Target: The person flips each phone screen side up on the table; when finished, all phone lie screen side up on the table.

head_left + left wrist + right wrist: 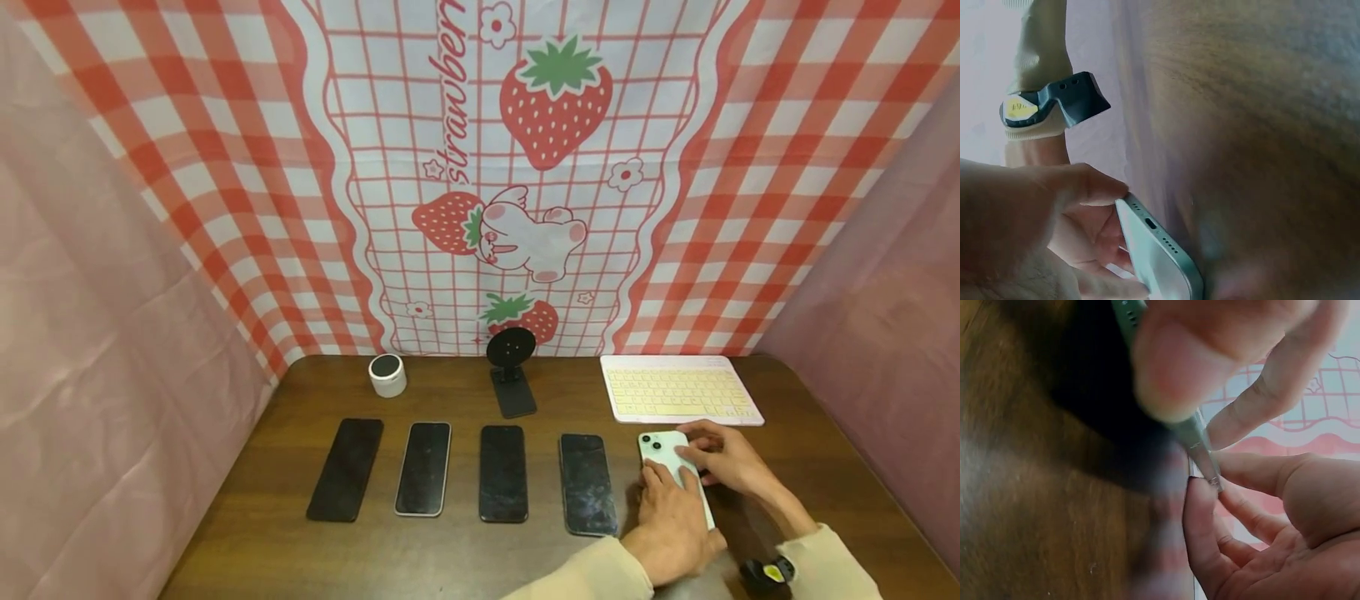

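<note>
A pale green phone [663, 448] has its back with two camera lenses facing up, close over the table's right side. My left hand [671, 517] grips it from the near left, thumb at the corner beside the charging port in the left wrist view. Around the far right edge, the right hand [727, 458] pinches the same phone [1200, 450]. Its thumb lies on the back, its other fingers partly hidden. Just left of my hands lies a dark phone [587, 485] with a smudged screen.
Further left lie a black phone [503, 473], a white-edged phone [423, 468] and another black phone [347, 469]. Behind them stand a small white cylinder [387, 379] and a black folding stand [512, 350]. A white keyboard [681, 390] lies beyond my right hand.
</note>
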